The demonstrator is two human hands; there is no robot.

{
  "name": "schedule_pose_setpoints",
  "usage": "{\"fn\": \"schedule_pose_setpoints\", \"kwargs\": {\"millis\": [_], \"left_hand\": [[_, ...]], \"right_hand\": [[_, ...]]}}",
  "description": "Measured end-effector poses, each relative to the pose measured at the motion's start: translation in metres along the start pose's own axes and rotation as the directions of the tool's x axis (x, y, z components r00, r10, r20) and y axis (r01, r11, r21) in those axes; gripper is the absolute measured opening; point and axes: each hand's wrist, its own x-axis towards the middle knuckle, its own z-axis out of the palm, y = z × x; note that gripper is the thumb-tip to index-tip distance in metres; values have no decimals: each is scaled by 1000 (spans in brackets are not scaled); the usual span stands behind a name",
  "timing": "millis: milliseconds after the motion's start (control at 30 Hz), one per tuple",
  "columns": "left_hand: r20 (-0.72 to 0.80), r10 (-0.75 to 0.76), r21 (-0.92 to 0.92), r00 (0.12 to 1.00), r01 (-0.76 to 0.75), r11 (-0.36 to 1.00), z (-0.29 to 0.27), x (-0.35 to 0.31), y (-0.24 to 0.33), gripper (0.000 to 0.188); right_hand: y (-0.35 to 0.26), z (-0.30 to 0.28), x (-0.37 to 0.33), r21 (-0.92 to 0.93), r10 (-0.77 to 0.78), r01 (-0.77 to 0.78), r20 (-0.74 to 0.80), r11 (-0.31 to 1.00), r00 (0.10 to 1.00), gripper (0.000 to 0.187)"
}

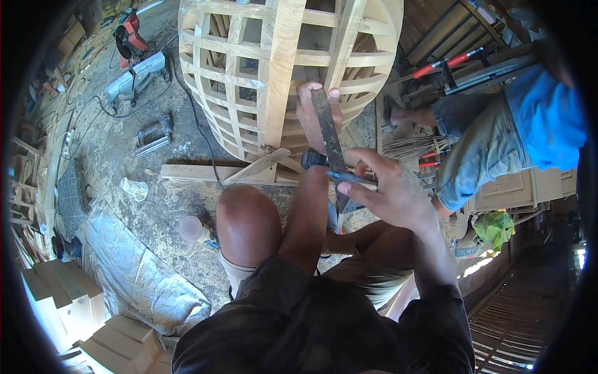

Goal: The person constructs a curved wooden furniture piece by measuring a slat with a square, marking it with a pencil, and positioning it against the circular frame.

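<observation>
The rounded pale wooden lattice frame (280, 68), built of curved slats crossed into open squares, stands on the gritty concrete floor (124, 156) directly ahead of the person's bare knee (248, 221). Against the frame's lower right slats the left hand (314, 115) presses a long flat dark metal bar (329, 140), its fingers (306, 93) wrapped around the bar's upper end. Just below the frame the right hand (386, 190) pinches a thin grey pencil-like stick (350, 177) between thumb and forefinger, its tip touching the bar; the other fingers spread loosely. The bar's lower end is hidden behind the right hand. Left of the frame lie a grey power saw (137, 73) and a clear crumpled plastic cup (134, 188). Right of the frame sits another person in a blue shirt (545, 118), partly cut off by the rim.
</observation>
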Motion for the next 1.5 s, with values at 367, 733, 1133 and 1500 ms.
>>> {"fn": "schedule_pose_setpoints", "kwargs": {"millis": [367, 733, 1133, 1500], "left_hand": [[-39, -20, -37, 999, 18, 999, 2, 1, 6, 24], [-20, -57, -46, 998, 56, 997, 2, 2, 1, 37], [209, -194, -312, 959, 253, 916, -9, 0, -13, 32], [274, -172, -232, 946, 238, 943, -21, 9, 2, 46]], "right_hand": [[-21, 30, 49, -378, 58, -72, -47, 923, 997, 65], [0, 21, 79, -201, 30, -45, -81, 979, 996, 58], [4, 18, 111, -227, 22, -34, -58, 973, 998, 58], [2, 5, 102, -200, 19, -32, -66, 979, 998, 50]]}}
